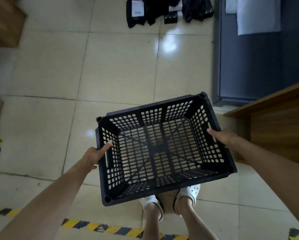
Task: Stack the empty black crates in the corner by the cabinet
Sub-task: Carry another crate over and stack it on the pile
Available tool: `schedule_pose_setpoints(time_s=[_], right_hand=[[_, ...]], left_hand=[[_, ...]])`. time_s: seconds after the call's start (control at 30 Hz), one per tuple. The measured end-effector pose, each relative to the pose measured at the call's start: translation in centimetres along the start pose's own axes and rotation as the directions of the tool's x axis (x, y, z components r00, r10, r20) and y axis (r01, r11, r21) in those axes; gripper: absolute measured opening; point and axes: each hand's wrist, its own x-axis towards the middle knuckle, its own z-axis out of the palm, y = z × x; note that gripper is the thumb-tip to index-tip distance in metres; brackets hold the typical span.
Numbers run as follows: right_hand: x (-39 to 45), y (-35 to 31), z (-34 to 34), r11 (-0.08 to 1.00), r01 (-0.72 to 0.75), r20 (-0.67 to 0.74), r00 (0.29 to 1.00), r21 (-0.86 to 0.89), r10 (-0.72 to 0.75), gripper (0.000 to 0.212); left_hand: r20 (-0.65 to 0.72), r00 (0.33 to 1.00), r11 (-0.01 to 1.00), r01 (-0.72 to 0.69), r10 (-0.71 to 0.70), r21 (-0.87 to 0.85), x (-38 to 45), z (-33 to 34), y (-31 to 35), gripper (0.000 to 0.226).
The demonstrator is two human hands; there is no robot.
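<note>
Above the white clogs [169,200], an empty black crate [162,149] of rigid slotted plastic hangs level, left hand [95,155] and right hand [223,137] each gripping a short side. Best keep it level walking toward the grey cabinet [249,58] across glossy tiles [110,66].
</note>
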Motion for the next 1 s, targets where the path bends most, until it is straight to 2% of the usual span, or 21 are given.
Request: schedule_pose_setpoints(time_s=[0.17,0.33,0.43,0.7,0.83,1.0], right_hand=[[-5.4,-4.5,-0.9,0.991,0.091,-0.009,0.996,-0.103,-0.092,0.072],[-14.1,-10.7,-2.2,0.917,0.218,-0.025,0.971,-0.335,-0.24,0.04],[-19.1,-14.0,-2.2,0.85,0.275,-0.019,0.948,-0.45,-0.317,0.036],[-33.6,-23.7,-0.5,0.698,0.411,0.025,0.87,-0.587,-0.492,0.036],[-40.5,-26.9,1.8,0.531,0.389,0.053,0.84,-0.753,-0.54,0.036],[-47.1,-29.9,5.9,0.38,0.355,0.108,0.837,-0.854,-0.537,0.041]], left_hand=[[-0.094,0.995,1.0,0.016,-0.015,0.012,-5.4,-5.7,-0.5,0.069],[-0.213,0.977,0.999,0.013,-0.023,-0.044,-11.7,-12.2,-1.8,0.051],[-0.273,0.962,0.994,-0.017,-0.014,-0.11,-15.2,-16.5,-3.6,0.044],[-0.304,0.952,0.977,-0.035,-0.032,-0.211,-25.8,-28.7,-6.3,0.06],[-0.285,0.955,0.976,0.017,-0.08,-0.218,-28.6,-35.2,-10.0,0.056],[-0.301,0.948,0.965,0.021,-0.102,-0.261,-32.1,-39.6,-13.7,0.044]])
